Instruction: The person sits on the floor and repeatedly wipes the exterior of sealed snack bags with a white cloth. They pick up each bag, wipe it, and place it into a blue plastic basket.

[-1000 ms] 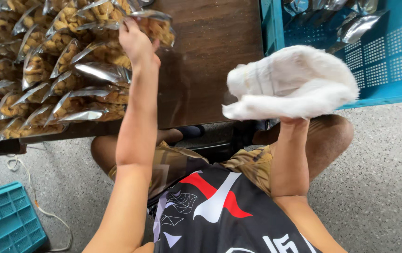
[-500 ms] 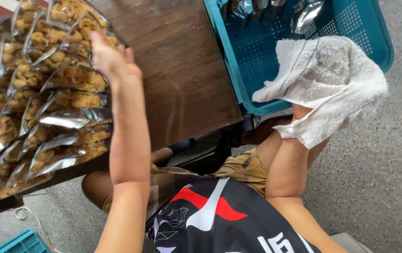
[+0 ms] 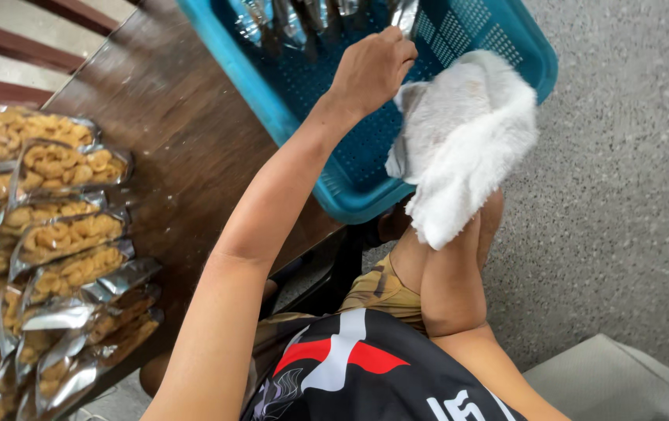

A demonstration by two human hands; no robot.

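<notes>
The person's left hand [image 3: 372, 68] is stretched up toward the top centre of the frame, over the teal perforated plastic crate [image 3: 365, 168] that sits on the far right part of the dark brown wooden table [image 3: 170, 132]. Its fingers are curled at the lower end of a shiny silver foil pouch [image 3: 404, 14] standing at the top edge of the picture; whether they actually pinch the pouch or only touch it cannot be told, since the fingertips are turned away from the camera. More pouches of the same silvery kind [image 3: 287, 19] stand in a row inside the crate, along the upper edge of the frame, just to the left of the hand.

The right hand [image 3: 459, 156] is in the centre right of the frame and is wholly wrapped in a white fluffy terry cloth [image 3: 463, 132], so the hand itself is hidden; the cloth bunches around it as if clutched, but the grip cannot be seen. The cloth overlaps the crate's right corner and sits just beside the left hand, nearly touching its wrist side.

On the left side of the frame, well apart from both hands, clear-fronted pouches filled with golden-yellow snack pieces [image 3: 61, 234] lie overlapped in rows on the table, running from the upper left down to the lower left corner.

At the bottom centre the person's black shirt with red and white shapes [image 3: 350, 366] shows, and grey speckled concrete floor [image 3: 623, 195] fills the right side.
</notes>
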